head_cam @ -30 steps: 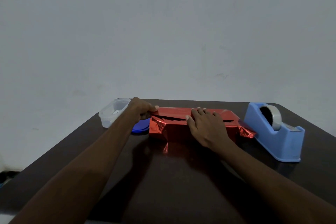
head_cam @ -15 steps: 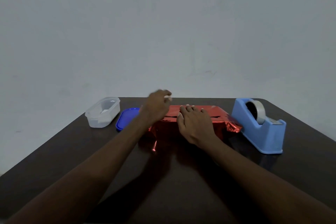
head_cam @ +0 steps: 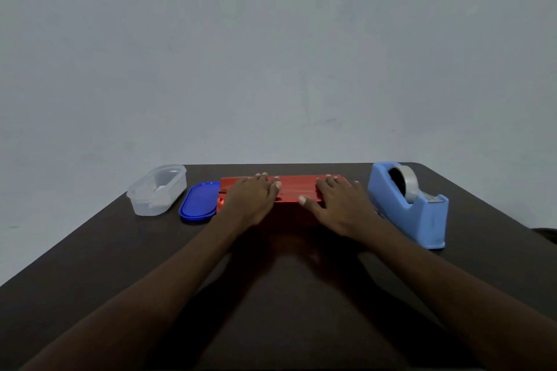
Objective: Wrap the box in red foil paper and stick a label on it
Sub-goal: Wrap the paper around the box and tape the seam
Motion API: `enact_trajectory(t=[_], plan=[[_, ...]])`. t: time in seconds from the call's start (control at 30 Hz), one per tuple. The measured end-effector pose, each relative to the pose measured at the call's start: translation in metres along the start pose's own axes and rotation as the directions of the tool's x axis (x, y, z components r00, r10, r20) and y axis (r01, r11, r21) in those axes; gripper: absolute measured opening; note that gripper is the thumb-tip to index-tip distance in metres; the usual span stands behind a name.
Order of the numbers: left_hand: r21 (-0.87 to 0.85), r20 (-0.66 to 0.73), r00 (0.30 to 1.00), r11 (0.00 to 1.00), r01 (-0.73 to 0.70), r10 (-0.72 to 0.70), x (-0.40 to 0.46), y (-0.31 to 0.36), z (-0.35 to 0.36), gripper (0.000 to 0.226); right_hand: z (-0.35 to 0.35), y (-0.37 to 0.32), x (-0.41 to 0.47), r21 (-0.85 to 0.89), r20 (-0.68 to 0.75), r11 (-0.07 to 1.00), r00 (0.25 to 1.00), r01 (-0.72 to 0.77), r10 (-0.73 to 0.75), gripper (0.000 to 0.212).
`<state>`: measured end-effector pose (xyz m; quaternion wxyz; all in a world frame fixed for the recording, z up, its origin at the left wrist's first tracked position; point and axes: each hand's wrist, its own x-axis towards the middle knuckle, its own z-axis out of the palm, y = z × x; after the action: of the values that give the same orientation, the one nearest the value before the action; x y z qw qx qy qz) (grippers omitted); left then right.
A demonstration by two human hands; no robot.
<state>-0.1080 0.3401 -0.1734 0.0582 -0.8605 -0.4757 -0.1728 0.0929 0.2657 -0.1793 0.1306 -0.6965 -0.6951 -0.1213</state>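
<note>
The foil-wrapped box is pressed flat onto the tabletop by the left hand and right hand, fingers straight, probably to smooth a seam.

Both forearms reach forward, side by side and apart. The left hand lies palm down with fingers straight and close together. The right hand lies flat likewise, fingers extended, thumb spread toward the left.

Glossy red foil, translucent plastic tub, dark smooth table.
</note>
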Motion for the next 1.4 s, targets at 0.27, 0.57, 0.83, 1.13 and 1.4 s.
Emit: enact_trajectory(t=[0.27,0.57,0.83,1.13,1.4], plan=[[0.02,-0.05,0.998,0.999,0.046,-0.045,-0.004,0.003,0.001,0.061,-0.007,0.009,-0.01,-0.04,0.024,0.999,0.999,-0.026,0.027,0.088],[0.001,-0.161,0.986,0.999,0.048,-0.047,-0.008,0.001,0.003,0.059,-0.007,-0.022,0.008,0.064,0.06,0.99,0.99,0.123,-0.127,0.07],[0.13,-0.198,0.98,0.991,0.001,0.025,-0.012,0.003,-0.006,0.058,-0.004,0.003,-0.006,0.047,0.002,0.989,0.99,0.138,-0.138,0.046],[-0.082,0.066,0.989,0.988,-0.127,0.133,-0.002,0.017,-0.016,0.049,-0.009,0.002,-0.006,0.037,-0.082,0.991,0.988,0.132,-0.129,0.034],[-0.046,0.005,0.992,0.991,-0.127,0.128,-0.007,0.008,-0.013,0.039,-0.017,0.009,-0.01,0.043,-0.05,0.993,0.993,0.108,-0.106,0.032]])
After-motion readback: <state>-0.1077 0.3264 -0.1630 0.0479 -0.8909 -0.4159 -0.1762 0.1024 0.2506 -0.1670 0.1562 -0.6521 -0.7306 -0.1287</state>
